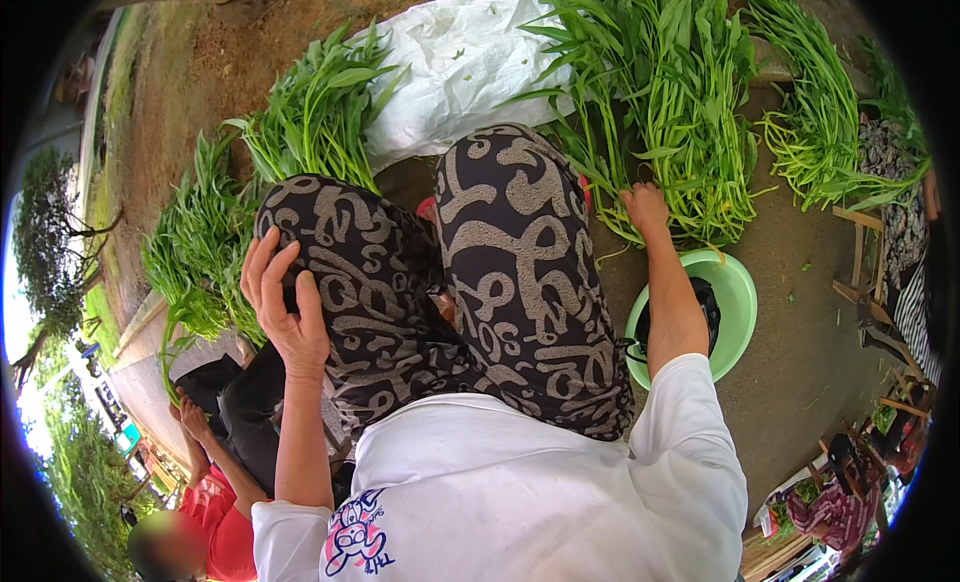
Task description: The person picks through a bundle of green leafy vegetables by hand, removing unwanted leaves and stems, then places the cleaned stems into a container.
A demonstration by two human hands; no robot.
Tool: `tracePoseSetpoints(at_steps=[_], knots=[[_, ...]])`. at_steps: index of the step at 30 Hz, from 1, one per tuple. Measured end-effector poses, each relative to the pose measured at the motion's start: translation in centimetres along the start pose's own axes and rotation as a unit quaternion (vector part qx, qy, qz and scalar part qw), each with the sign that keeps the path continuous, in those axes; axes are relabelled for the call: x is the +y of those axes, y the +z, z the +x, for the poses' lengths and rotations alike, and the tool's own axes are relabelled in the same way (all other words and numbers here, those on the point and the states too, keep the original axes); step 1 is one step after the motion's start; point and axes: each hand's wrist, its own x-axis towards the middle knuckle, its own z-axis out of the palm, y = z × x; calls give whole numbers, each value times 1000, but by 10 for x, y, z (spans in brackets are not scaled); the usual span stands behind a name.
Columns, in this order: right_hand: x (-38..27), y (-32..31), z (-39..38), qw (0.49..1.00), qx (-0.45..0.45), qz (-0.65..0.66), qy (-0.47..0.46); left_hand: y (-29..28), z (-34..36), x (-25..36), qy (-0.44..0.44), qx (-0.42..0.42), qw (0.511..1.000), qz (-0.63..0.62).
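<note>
A: Where is the main bundle of greens located?
B: On the ground, ahead and to the right of the knees. Its long axis is directed away from the body: leafy tops at the far end, pale stem ends at the near end.

A: Which hand is nearer?
B: The right hand. It is placed at the near left edge of the bundle, with the stem ends lying just beyond it and to its right. The left hand is separated from it by both knees.

A: State of the hands?
B: Right: fingers curled, back of the hand uppermost; whether a stem is gripped cannot be told. Left: fingers spread and slightly bent, rested on the left knee of the patterned trousers; nothing is seen held.

A: Surroundings?
B: A white sack is spread beyond the knees, flanked on its left by a second bundle. A pale green basin, with a black item inside, is crossed by the right forearm. At lower left, a co-worker in red is noted.
</note>
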Motion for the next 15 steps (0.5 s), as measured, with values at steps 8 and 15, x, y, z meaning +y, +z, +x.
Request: tracePoseSetpoints(at_steps=[8,15], knots=[[-18,-10,5,996,72,50,-3,-1,1,1,-3,-7,1000,7],[-4,9,-7,998,-36,48,30,0,1,0,-1,-3,1000,2]])
